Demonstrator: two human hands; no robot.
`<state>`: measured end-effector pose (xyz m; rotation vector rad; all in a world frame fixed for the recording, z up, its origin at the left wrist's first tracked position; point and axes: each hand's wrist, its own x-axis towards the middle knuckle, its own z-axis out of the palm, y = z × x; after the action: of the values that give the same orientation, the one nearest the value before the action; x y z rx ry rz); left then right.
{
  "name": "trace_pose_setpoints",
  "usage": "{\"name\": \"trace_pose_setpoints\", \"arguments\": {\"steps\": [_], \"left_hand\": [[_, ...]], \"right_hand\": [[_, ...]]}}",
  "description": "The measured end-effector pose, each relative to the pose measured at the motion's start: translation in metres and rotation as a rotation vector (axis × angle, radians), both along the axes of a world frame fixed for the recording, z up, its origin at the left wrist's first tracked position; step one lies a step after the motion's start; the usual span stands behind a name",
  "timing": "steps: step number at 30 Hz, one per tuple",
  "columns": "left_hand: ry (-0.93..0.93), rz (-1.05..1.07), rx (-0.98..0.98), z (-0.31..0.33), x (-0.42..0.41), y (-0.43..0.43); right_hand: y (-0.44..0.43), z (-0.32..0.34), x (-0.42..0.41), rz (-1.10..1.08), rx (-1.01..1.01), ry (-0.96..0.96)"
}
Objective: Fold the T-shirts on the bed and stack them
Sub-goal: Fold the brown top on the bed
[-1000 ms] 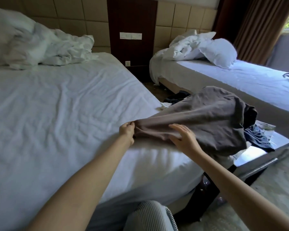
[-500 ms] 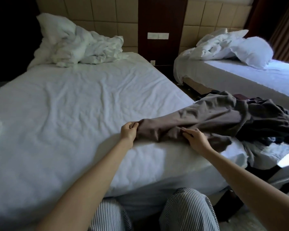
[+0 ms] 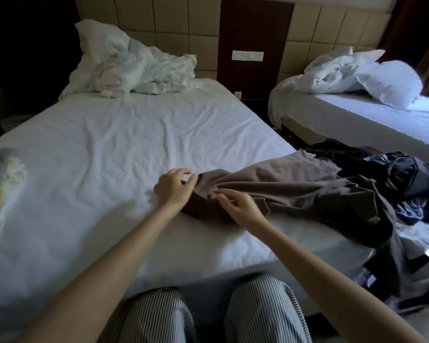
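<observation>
A grey-brown T-shirt (image 3: 290,186) lies crumpled across the right side of the white bed (image 3: 109,144), and its far end hangs over the bed's right edge. At the shirt's left end, my left hand (image 3: 175,188) has its fingers curled and pinches the edge with thumb and fingertips. My right hand (image 3: 237,205) is just to the right, on top of the shirt, pinching a fold of the fabric. A light garment with a yellow print (image 3: 5,177) lies flat at the bed's left edge.
Dark and blue clothes (image 3: 401,174) are piled to the right of the bed, beyond the shirt. A rumpled white duvet and pillow (image 3: 134,68) sit at the headboard. A second bed (image 3: 357,115) stands to the right. My striped knees (image 3: 159,315) touch the bed's front.
The shirt has been pulled left, further onto the bed, and now lies lower and flatter. Both hands have come closer together at its left end. The view turned left.
</observation>
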<state>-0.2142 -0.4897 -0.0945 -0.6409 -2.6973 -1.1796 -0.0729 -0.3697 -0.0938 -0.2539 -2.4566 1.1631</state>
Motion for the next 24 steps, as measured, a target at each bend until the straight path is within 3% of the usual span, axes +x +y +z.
{"name": "trace_pose_setpoints", "arguments": {"steps": [2, 5, 8, 10, 12, 14, 17, 19, 22, 24], "left_hand": [[0.156, -0.106, 0.03, 0.004, 0.019, 0.022], [0.291, -0.24, -0.04, 0.009, 0.05, 0.062], [0.242, -0.498, -0.124, 0.017, 0.08, 0.104], [0.13, -0.632, -0.321, 0.013, 0.096, 0.13], [0.006, -0.686, -0.488, 0.006, 0.11, 0.149], [0.003, -0.694, -0.547, -0.003, 0.119, 0.158], [0.033, -0.737, -0.577, -0.008, 0.116, 0.16], [-0.113, -0.848, -0.481, -0.003, 0.106, 0.157], [-0.512, -0.834, 0.086, 0.028, 0.109, 0.161], [-0.511, -0.708, 0.18, 0.042, 0.117, 0.185]], "right_hand": [[0.02, 0.005, 0.022, -0.123, 0.063, 0.133], [0.063, 0.009, 0.045, -0.4, 0.338, 0.239], [0.114, 0.013, 0.076, -0.737, 0.479, -0.079], [0.145, 0.011, 0.096, -0.896, 0.424, -0.346], [0.171, 0.003, 0.109, -0.948, 0.184, -0.486], [0.182, -0.005, 0.118, -0.896, -0.087, -0.486], [0.166, -0.011, 0.123, -0.86, 0.022, -0.307], [0.144, -0.012, 0.117, -0.755, 0.056, -0.123], [0.112, -0.023, 0.109, -0.543, 0.195, -0.063], [0.099, -0.03, 0.108, -0.439, 0.351, -0.142]]}}
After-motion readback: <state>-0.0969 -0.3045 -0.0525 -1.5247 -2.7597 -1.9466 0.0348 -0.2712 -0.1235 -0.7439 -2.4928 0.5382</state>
